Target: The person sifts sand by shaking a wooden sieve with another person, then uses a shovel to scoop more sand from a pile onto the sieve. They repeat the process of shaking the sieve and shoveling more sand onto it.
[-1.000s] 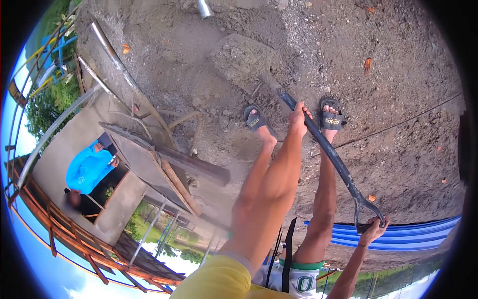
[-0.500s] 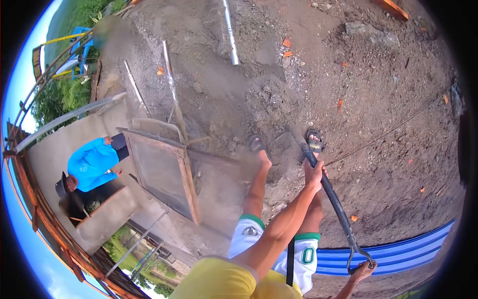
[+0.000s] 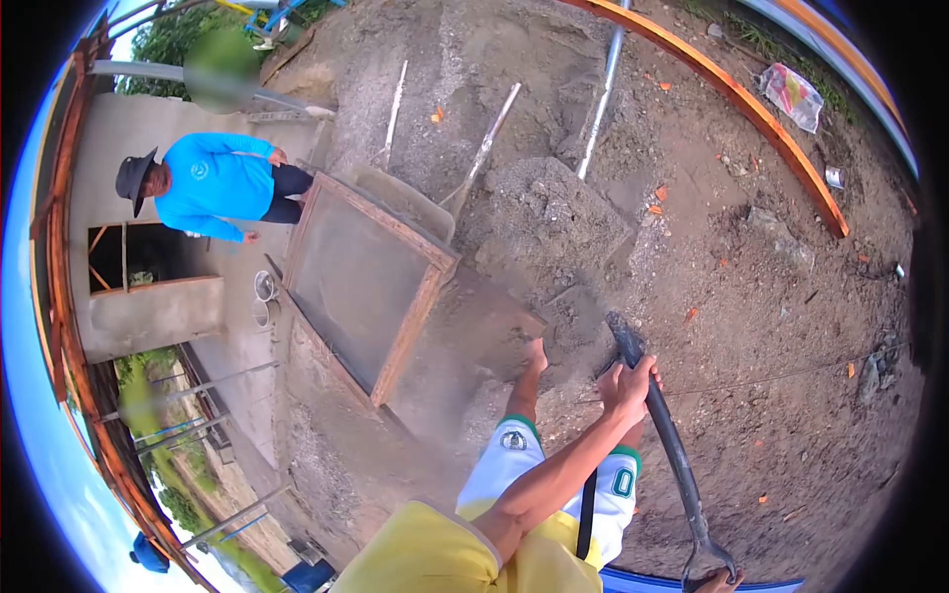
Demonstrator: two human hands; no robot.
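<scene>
A shovel (image 3: 674, 440) with a dark shaft and a D-shaped handle slants across the lower right of the view. My left hand (image 3: 630, 389) is wrapped round its shaft, low down near the blade. At the bottom edge, my right hand (image 3: 722, 581) grips the D-handle and is partly cut off. The blade end points into grey sand-like material by my feet and cannot be clearly made out. Beyond it lies a heap of wet-looking grey mix (image 3: 549, 212). A wood-framed mesh screen (image 3: 423, 324) leans to the left of the heap.
Behind the screen is a wheelbarrow (image 3: 400, 201). A person in a blue shirt (image 3: 213, 178) stands beyond the screen. A metal pipe (image 3: 600, 104) and a long orange beam (image 3: 736, 84) lie on the ground. Buckets (image 3: 264, 287) stand near the wall, and orange fragments are scattered about.
The view has swung, bringing the screen, heap and orange beam further into sight. Both hands keep hold of the shovel, which appears lower in the picture.
</scene>
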